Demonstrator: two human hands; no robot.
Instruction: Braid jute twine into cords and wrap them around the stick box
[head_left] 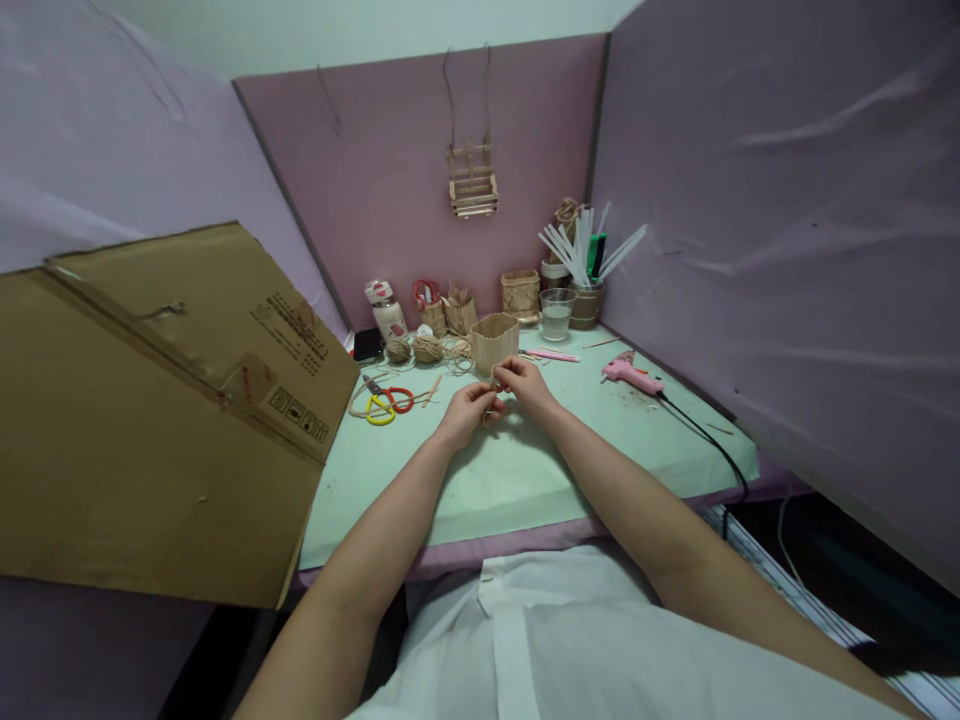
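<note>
My left hand (466, 412) and my right hand (523, 384) meet above the middle of the table, fingertips pinched close together. Between them is a short piece of tan twine (489, 418), a curl of it hanging under the fingers; most of it is covered. Just behind the hands stands an open wooden-stick cup (494, 345) with an uneven rim. Left of them lie scissors (381, 402) with one red and one yellow handle loop, beside loose twine and a thin stick (432, 390).
Twine balls (428, 349), a bottle (386, 312), a clear cup of water (556, 316) and a pot of white glue sticks (586, 305) line the back. A pink glue gun (632, 375) with a black cord lies right. A large cardboard sheet (150, 430) leans at left.
</note>
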